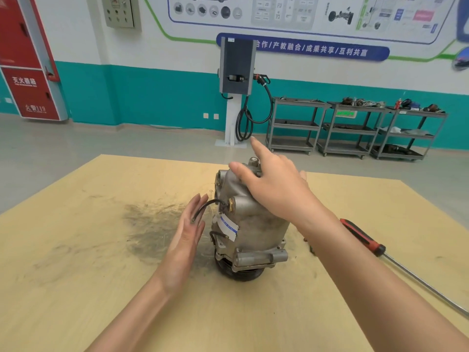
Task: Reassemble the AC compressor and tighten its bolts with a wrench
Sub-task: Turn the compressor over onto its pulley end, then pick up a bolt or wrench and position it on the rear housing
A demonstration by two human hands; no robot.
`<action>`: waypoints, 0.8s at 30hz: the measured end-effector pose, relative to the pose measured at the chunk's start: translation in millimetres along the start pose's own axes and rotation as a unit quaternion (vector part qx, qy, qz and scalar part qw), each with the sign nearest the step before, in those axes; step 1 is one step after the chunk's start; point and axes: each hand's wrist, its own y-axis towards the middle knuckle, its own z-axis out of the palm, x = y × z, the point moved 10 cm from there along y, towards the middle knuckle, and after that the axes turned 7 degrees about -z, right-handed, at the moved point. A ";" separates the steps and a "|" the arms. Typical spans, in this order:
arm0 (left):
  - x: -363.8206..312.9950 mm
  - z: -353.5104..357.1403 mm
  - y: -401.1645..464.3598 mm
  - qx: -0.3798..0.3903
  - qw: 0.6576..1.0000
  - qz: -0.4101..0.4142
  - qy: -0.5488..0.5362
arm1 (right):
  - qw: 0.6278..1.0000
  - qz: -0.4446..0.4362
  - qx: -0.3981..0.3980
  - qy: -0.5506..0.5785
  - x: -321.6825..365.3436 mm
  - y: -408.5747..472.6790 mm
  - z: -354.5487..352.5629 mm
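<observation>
The AC compressor (250, 222) stands upright on the wooden worktop (76, 250), pulley end down, its black pulley (237, 271) resting on the board. A white and blue tag (228, 227) hangs on the side of the compressor facing the camera, below a brass fitting (231, 205). A short black wire (204, 208) projects from the compressor beside that fitting.

The right hand (274, 186) lies over the top of the compressor with fingers straight and spread; the thumb lies against the upper casing and the index finger points away beyond it. The left hand (189, 232) is held flat and edge-on just to the left of the compressor, fingers straight and together, close to the wire; contact between hand and wire cannot be confirmed.

To the right of the compressor, well apart, a tool with a red and black handle (363, 236) and a long steel shaft (426, 283) lies on the worktop. A dark smudge (152, 224) marks the board left of the compressor.

Behind the compressor, on the floor by the wall, stand a charging post (237, 80) and grey shelf trolleys (355, 128).
</observation>
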 end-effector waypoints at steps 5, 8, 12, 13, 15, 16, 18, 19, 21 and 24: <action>13.0 -3.8 6.6 0.010 1.000 -0.027 -0.005 | 0.991 -0.039 -0.113 0.061 -47.6 -32.3 -42.2; 17.7 -0.5 13.4 0.028 0.998 -0.026 0.053 | 0.989 0.021 -0.077 0.124 -95.9 -56.2 -19.5; 22.9 15.3 14.4 0.085 0.985 -0.004 0.153 | 0.978 0.080 -0.078 0.175 -146.3 -78.6 4.5; 21.7 15.7 17.0 0.080 0.986 0.002 0.148 | 0.975 0.093 -0.101 0.174 -158.9 -81.9 1.8; 22.9 16.1 20.2 0.078 0.986 -0.002 0.144 | 0.965 0.124 -0.149 0.178 -183.2 -86.1 -6.5; 25.7 15.8 21.9 0.078 0.986 -0.010 0.146 | 0.960 0.139 -0.165 0.181 -193.7 -87.0 -9.4; 37.0 12.3 22.7 0.079 0.986 -0.029 0.144 | 0.958 0.155 -0.178 0.165 -209.1 -87.6 -10.7; 42.5 10.3 22.0 0.077 0.986 -0.038 0.142 | 0.961 0.156 -0.178 0.141 -214.1 -88.3 -9.3; 52.4 7.3 19.8 0.076 0.985 -0.055 0.144 | 0.971 0.152 -0.167 0.072 -222.4 -92.2 -2.0; 59.9 9.8 17.0 0.084 0.982 -0.078 0.153 | 0.985 0.136 -0.105 -0.013 -225.7 -97.5 22.1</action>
